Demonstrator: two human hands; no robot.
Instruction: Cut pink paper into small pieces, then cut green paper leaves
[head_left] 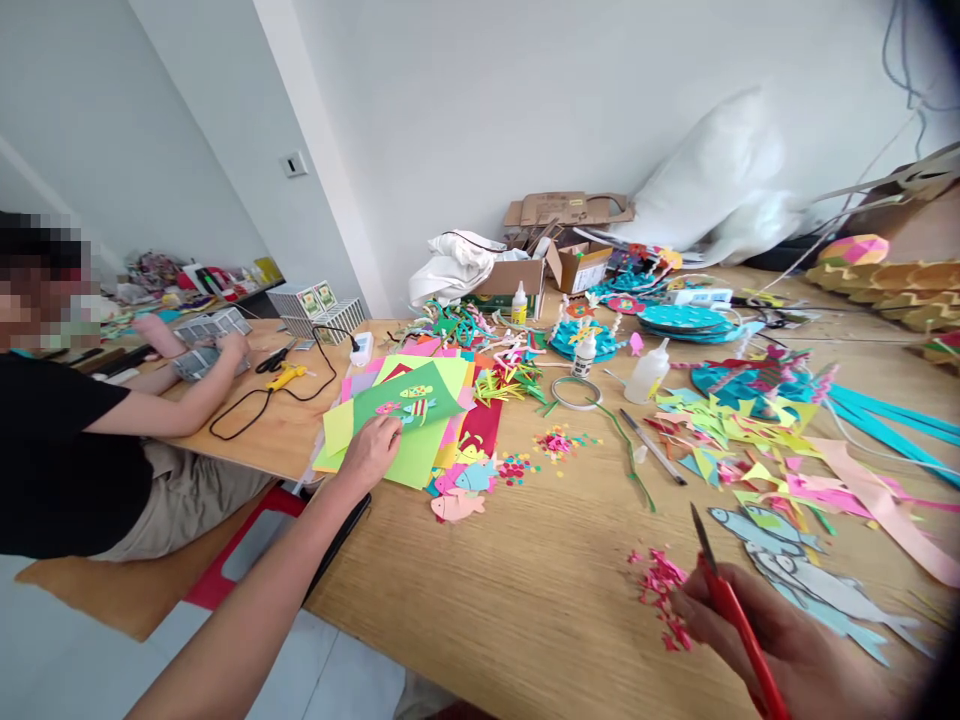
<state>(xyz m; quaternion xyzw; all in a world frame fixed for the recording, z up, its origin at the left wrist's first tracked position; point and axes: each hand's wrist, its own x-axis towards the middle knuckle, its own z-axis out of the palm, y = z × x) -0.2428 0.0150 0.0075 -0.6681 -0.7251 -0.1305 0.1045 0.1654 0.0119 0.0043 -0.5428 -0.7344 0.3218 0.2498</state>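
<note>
Head view. Left hand point(373, 447) reaches over the stacked coloured paper point(409, 470), fingers curled at the dark green sheet point(442, 397); whether they pinch anything we cannot tell. On that sheet lie three small paper fish, just beyond the knuckles: the yellow fish point(417, 392) farthest off, the pink fish point(387, 408) and the striped fish point(421, 409) nearer. Long axes of the yellow and striped ones run roughly left to right. The left hand is by far the nearer.

Right hand point(780, 630) well apart, near side of the tabletop point(555, 590); fingers clamped on a red-handled cutting tool point(731, 610), blade aimed away from us and slightly left. Pink scraps point(660, 580) lie right at its fingertips; grey-blue fish cutouts point(817, 575) just beyond, to the right.

Containers: cardboard box point(504, 277) at the back, white cloth point(457, 262) beside and over its rim; a second open box point(583, 270) next to it, contents unclear to us. Squeeze bottle point(648, 374) upright mid-tabletop, fill level unreadable.
</note>
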